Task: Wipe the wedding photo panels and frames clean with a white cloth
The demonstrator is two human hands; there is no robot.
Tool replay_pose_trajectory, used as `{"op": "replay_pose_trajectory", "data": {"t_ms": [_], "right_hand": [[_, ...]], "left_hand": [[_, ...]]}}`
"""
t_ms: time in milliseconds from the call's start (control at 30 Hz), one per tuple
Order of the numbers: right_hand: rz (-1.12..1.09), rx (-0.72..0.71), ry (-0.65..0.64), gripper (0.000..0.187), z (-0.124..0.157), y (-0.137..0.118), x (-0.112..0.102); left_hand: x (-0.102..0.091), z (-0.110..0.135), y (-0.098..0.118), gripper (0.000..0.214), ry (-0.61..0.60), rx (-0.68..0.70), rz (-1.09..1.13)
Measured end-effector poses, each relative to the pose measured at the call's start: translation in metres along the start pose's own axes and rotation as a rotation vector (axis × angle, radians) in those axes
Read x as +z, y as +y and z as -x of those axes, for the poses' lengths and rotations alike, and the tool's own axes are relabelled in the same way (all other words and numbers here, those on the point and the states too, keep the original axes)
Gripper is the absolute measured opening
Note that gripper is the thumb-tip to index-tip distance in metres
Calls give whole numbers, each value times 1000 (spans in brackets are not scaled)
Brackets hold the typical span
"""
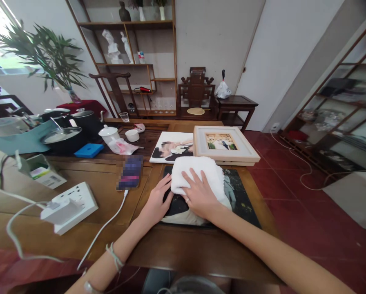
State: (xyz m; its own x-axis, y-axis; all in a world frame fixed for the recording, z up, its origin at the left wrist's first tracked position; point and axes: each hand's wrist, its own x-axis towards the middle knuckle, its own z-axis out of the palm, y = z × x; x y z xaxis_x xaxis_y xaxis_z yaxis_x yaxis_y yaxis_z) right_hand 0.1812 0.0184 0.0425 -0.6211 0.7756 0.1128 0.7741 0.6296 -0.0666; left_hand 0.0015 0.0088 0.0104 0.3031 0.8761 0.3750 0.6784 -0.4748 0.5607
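A folded white towel (212,177) lies on a large dark photo panel (242,200), which rests flat on the wooden table (213,249). My right hand (201,196) is spread flat over the towel's near side, with a ring on one finger. Beside the towel, my left hand (160,198) lies at the panel's left edge, fingers stretched out and apart; its fingertips come close to the towel. Behind the towel sit a white photo print (173,147) and a pale framed photo (201,145).
To the left are a phone (130,173) with a charging cable, a white power strip (75,208), an opened small box (42,171) and a blue box (89,150). Farther back stand a lidded pan (63,141) and a white lidded bowl (108,132).
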Motion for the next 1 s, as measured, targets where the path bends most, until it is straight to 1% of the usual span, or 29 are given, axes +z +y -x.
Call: {"op": "replay_pose_trajectory", "data": {"t_ms": [67, 133, 267, 333, 400, 467, 533, 600, 667, 733, 800, 867, 933, 1000], "right_hand": [[-3, 6, 1, 32, 11, -8, 1], [-32, -8, -15, 30, 30, -18, 1], [-125, -111, -65, 28, 73, -35, -3], [-154, -176, -80, 25, 88, -33, -6], [-170, -198, -75, 21, 95, -20, -9], [-166, -147, -42, 23, 93, -2, -11], [-133, -41, 8, 27, 86, 16, -11], [-81, 69, 51, 29, 75, 28, -10], [-38, 151, 59, 32, 61, 31, -9], [-20, 183, 31, 34, 48, 25, -8], [-33, 145, -3, 33, 37, 12, -7], [-68, 36, -18, 32, 32, -6, -7], [-102, -111, -30, 29, 34, -23, -7], [-123, -229, -48, 27, 43, -36, -9]], "left_hand": [[0, 1, -1, 40, 3, 2, 7], [1, 1, -3, 41, 10, -4, 13], [2, 2, -6, 39, 16, -10, 4], [2, 2, -6, 39, 8, 2, -6], [2, 2, -5, 39, 13, 1, -14], [3, 2, -4, 37, 35, -17, -13], [3, 2, -3, 36, 50, -27, -10], [3, 2, -2, 36, 48, -28, -6], [2, 3, 0, 37, 55, -42, 12], [0, 4, 3, 40, 85, -73, 57], [-2, 5, 6, 43, 128, -106, 122], [-5, 5, 9, 46, 165, -130, 188], [-6, 5, 10, 49, 192, -147, 234], [-7, 5, 9, 51, 191, -158, 245]]}}
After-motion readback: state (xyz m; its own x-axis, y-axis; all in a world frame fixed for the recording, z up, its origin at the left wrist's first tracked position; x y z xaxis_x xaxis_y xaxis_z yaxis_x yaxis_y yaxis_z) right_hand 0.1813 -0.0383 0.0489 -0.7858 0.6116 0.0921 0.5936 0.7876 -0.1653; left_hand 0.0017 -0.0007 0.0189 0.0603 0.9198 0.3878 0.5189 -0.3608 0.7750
